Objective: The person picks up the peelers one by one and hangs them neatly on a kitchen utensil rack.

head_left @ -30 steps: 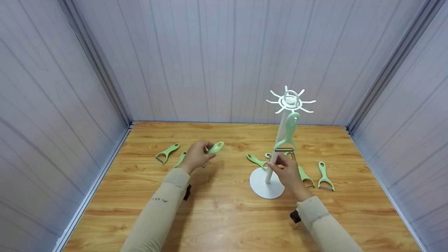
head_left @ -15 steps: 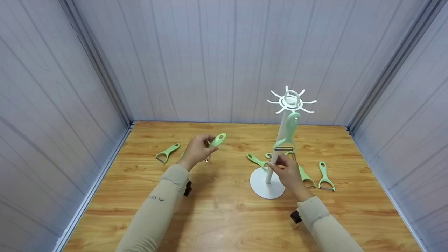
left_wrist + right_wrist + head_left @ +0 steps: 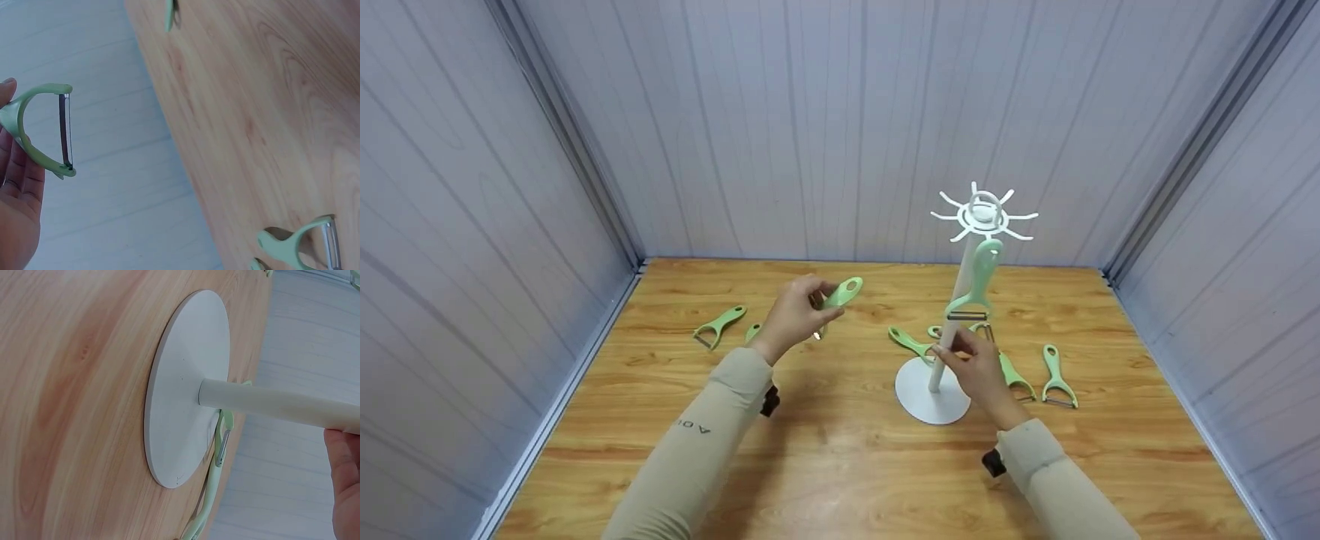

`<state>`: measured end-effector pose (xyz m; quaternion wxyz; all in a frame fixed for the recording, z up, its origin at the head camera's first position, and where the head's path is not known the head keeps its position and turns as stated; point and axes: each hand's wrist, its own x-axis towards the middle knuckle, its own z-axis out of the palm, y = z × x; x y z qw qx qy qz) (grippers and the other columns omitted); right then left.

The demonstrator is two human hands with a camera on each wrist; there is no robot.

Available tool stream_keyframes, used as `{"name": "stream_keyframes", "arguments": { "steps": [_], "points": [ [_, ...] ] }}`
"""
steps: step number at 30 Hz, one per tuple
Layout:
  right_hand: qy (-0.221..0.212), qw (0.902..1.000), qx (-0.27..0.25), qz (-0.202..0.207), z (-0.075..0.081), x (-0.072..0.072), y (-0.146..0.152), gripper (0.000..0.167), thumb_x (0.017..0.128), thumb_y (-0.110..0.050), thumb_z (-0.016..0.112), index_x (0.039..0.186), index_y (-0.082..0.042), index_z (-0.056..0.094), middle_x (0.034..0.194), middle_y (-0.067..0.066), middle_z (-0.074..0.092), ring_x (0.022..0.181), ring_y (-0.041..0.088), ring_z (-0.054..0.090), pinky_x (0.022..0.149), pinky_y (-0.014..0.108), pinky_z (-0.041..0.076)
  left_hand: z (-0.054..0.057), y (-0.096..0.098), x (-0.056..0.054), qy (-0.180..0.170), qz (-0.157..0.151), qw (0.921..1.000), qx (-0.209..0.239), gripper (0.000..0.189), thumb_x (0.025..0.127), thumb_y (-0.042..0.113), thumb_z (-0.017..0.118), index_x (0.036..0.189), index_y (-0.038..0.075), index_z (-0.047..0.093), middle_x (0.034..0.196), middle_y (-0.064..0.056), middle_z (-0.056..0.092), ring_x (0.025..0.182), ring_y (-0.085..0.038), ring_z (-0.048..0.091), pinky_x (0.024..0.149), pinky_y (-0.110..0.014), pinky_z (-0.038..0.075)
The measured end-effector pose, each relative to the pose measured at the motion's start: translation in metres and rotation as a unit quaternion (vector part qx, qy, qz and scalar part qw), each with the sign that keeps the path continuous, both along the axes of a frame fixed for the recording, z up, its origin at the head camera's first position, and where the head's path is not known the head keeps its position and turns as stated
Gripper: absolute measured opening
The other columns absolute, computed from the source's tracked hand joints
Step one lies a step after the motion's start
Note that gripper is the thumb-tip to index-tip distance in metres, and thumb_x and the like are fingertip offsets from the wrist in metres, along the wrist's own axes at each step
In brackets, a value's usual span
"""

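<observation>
Far left: a Y-peeler (image 3: 720,327) lies flat on the worktop (image 3: 840,465), blade toward the near left, holed handle end pointing away. Beside it, a second peeler (image 3: 753,330) is mostly hidden by the left wrist.

Left of center: the left hand (image 3: 799,313) grips the held peeler (image 3: 843,294) above the worktop. The fingers close around the handle next to the fork; this probably serves to leave both the blade and the handle hole unobstructed.

Right of center: a loose peeler (image 3: 910,343) lies by the white hook stand. The wide round base (image 3: 913,394) rests flat, presumably for stability under the tall pole (image 3: 962,287). A hanging peeler (image 3: 981,277) is suspended blade down from the crown of hooks (image 3: 984,214), apparently by its handle hole.

The right hand (image 3: 976,367) pinches the pole low, likely to steady it. Behind that hand lies a partly covered peeler (image 3: 1008,369).

Far right: the rightmost peeler (image 3: 1057,379) lies flat, blade toward the near side.
</observation>
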<state>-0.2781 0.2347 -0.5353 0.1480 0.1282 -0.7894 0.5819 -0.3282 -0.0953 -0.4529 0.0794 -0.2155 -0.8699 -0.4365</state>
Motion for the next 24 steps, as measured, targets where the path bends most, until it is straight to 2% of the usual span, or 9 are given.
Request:
{"name": "stream_keyframes", "arguments": {
  "steps": [10,17,24],
  "points": [
    [0.002,1.0,0.001,-0.002,-0.001,0.0,-0.001,0.019,0.098,-0.001,0.079,0.118,-0.001,0.078,0.102,0.018,0.078,0.087,0.002,0.07,0.075,0.016,0.06,0.014,0.019,0.009,0.047,-0.04,0.9977,0.028,0.034,0.094,0.009,0.087,0.125,0.0,0.076,0.106,-0.014,0.075,0.086,-0.019,0.066,0.077,-0.032,0.058],
    [-0.001,1.0,0.002,-0.006,0.0,0.001,-0.001,0.02,0.098,-0.001,0.079,0.118,0.0,0.078,0.101,0.018,0.078,0.086,0.002,0.07,0.073,0.015,0.06,0.019,0.027,0.014,0.06,-0.044,0.996,0.05,0.033,0.091,0.011,0.089,0.121,0.001,0.077,0.105,-0.012,0.077,0.083,-0.015,0.067,0.075,-0.026,0.057],
    [-0.001,1.0,-0.002,-0.001,0.0,0.0,-0.001,0.018,0.098,0.0,0.079,0.115,0.0,0.077,0.101,0.016,0.077,0.087,0.003,0.07,0.075,0.016,0.061,0.025,0.032,0.019,0.074,-0.048,0.9926,0.083,0.032,0.09,0.011,0.091,0.117,0.001,0.077,0.103,-0.013,0.077,0.084,-0.017,0.069,0.077,-0.035,0.061]
  ]
}}
